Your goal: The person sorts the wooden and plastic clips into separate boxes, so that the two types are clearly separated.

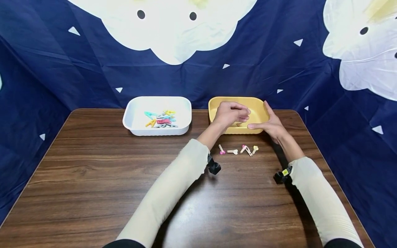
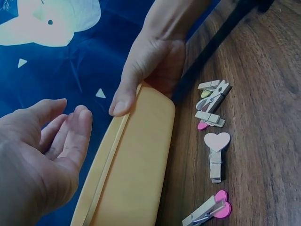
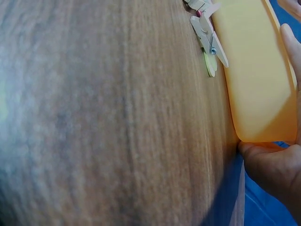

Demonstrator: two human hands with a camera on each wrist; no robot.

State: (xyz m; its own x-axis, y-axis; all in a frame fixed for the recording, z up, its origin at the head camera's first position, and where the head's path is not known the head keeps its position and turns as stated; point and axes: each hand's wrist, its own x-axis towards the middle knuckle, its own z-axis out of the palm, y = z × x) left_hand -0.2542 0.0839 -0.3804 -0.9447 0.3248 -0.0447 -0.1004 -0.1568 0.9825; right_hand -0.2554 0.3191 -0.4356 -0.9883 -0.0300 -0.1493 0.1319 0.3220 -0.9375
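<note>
Wooden table [image 1: 93, 172] stretching wide toward near and left, one yellow tray [image 1: 260, 113] at its far edge, right hand [image 1: 270, 125] gripping tray's right end, left hand [image 1: 230, 113] loose above, one white tray [image 1: 158, 132] left, five clothespins [image 1: 232, 151] nearer

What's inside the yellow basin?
In the yellow basin, a tan piece, perhaps a wooden clothespin, shows near the front; the left hand and front wall hide some of the floor.

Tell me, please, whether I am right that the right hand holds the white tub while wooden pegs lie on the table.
Not quite: the tub that the right hand holds is yellow, as the head view shows; wooden pegs do lie on the table.
</note>
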